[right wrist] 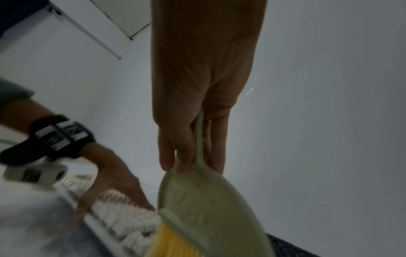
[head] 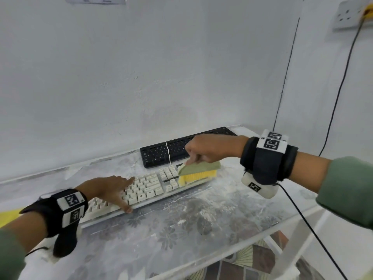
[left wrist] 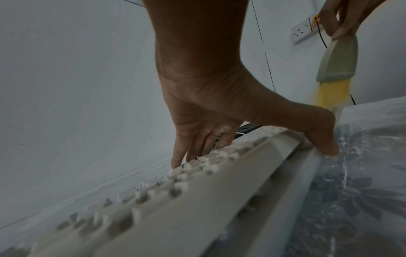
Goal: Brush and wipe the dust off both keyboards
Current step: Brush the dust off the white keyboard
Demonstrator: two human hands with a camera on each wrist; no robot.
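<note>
A cream keyboard (head: 145, 188) lies slanted on the dusty glass table (head: 201, 229), with a black keyboard (head: 161, 153) behind it near the wall. My right hand (head: 203, 150) grips the handle of a green brush with yellow bristles (head: 198, 171), whose bristles sit on the cream keyboard's right end. The same brush (right wrist: 197, 208) and cream keyboard (right wrist: 123, 220) show in the right wrist view. My left hand (head: 113, 190) rests spread on the cream keyboard (left wrist: 175, 200), straight fingers (left wrist: 182, 153) on the keys and thumb (left wrist: 325, 139) at its front edge.
White powder dust (head: 181, 199) covers the table around the keyboards. A thin white cord (head: 168, 152) crosses the black keyboard. A wall socket (head: 349, 13) with a black cable (head: 341, 87) is at the upper right. The table's front edge (head: 252, 241) runs lower right.
</note>
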